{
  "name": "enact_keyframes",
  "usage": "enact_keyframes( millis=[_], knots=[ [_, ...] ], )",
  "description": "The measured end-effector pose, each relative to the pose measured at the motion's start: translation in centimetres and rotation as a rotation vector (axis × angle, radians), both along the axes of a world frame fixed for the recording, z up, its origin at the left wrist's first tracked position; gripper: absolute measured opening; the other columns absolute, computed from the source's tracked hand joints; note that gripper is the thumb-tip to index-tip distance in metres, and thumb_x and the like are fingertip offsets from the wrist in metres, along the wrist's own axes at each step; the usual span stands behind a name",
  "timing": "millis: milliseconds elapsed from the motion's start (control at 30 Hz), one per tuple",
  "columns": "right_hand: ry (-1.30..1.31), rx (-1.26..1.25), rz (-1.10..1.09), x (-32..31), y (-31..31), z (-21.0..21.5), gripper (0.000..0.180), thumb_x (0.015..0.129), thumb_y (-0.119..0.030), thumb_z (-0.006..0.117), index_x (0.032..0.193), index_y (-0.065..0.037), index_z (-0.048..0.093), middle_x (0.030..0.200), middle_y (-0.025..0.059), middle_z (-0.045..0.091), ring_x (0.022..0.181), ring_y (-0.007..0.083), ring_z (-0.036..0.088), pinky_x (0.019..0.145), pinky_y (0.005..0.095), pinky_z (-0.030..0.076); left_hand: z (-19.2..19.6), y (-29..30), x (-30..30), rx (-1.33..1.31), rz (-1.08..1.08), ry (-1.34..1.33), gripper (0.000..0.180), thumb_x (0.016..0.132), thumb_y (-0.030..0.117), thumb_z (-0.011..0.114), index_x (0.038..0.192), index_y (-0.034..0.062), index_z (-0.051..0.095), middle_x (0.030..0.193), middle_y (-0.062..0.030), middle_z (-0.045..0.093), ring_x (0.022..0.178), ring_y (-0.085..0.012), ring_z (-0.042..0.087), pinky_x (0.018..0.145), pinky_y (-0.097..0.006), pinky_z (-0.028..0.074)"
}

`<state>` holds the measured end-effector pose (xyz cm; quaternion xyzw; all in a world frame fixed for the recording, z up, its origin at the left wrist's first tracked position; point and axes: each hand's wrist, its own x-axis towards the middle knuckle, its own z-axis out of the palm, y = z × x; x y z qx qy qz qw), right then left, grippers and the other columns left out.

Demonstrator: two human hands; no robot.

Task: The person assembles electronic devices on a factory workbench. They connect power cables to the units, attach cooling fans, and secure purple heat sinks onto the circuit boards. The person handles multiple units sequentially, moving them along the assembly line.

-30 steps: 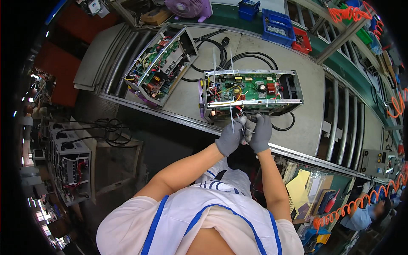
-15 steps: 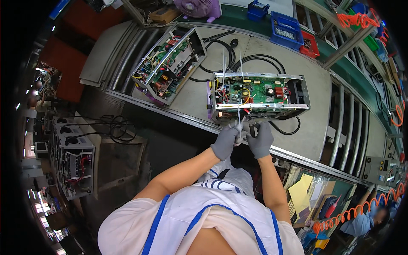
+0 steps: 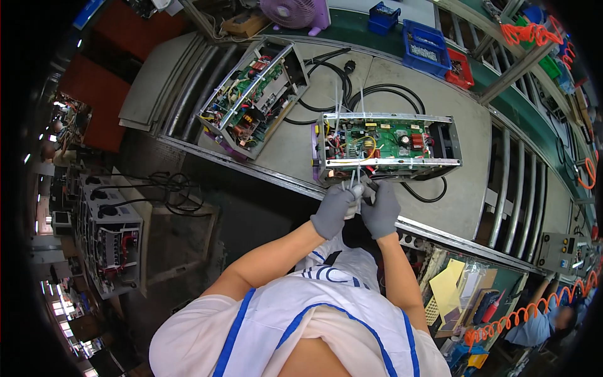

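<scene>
In grey gloves, both my hands meet at the near side of an open electronics chassis with a green circuit board. My left hand is closed around a white cable tie that comes down over the chassis's near rail. My right hand is closed right beside it, by the near edge; what its fingers grip is hidden. Two more long white tie ends stand up from the chassis's far left. A second open chassis lies angled to the left. Black power cables curl behind the nearer unit.
Blue bins and a red bin with small parts stand at the back, near a purple fan. Metal rollers run at the right. Below left, another unit stands on a wooden stand. A co-worker is at far right.
My hands have stayed at the chassis's near edge and drawn slightly closer together. My right fingers have curled in more. The whole scene has shifted slightly in view.
</scene>
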<state>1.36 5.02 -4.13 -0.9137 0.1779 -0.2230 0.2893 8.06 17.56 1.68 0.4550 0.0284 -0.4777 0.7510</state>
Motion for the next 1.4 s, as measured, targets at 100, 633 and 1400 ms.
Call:
enact_keyframes(
  millis=[100, 633, 1400],
  knots=[
    [0.054, 0.117, 0.020, -0.9, 0.1, 2.8, 0.038, 0.063, -0.010, 0.071, 0.097, -0.004, 0.054, 0.088, 0.0131, 0.058, 0.078, 0.0336, 0.060, 0.066, 0.0426, 0.049, 2.1, 0.8, 0.8, 0.094, 0.095, -0.062, 0.016, 0.094, 0.021, 0.052, 0.094, 0.0057, 0.057, 0.065, 0.0062, 0.043, 0.050, -0.0036, 0.035, 0.045, -0.019, 0.027],
    [0.643, -0.493, 0.143, 10.7, -0.9, 15.5, 0.074, 0.060, -0.021, 0.069, 0.129, -0.003, 0.048, 0.100, 0.0112, 0.053, 0.096, 0.0284, 0.051, 0.081, 0.0418, 0.041, 3.2, 0.0, 20.3, 0.110, -0.439, -1.287, 0.029, 0.084, 0.031, 0.056, 0.108, 0.0159, 0.063, 0.076, -0.0129, 0.064, 0.072, -0.0336, 0.062, 0.065, -0.044, 0.047],
    [0.841, -0.423, 0.391, 19.2, -6.3, 17.4, 0.063, 0.061, -0.019, 0.068, 0.120, -0.003, 0.051, 0.103, 0.0147, 0.055, 0.099, 0.0315, 0.054, 0.084, 0.0421, 0.044, -2.0, -2.1, 26.3, 0.175, -0.183, -1.106, 0.031, 0.090, 0.030, 0.055, 0.107, 0.0063, 0.064, 0.088, -0.0168, 0.066, 0.082, -0.0338, 0.064, 0.068, -0.040, 0.049]
  ],
)
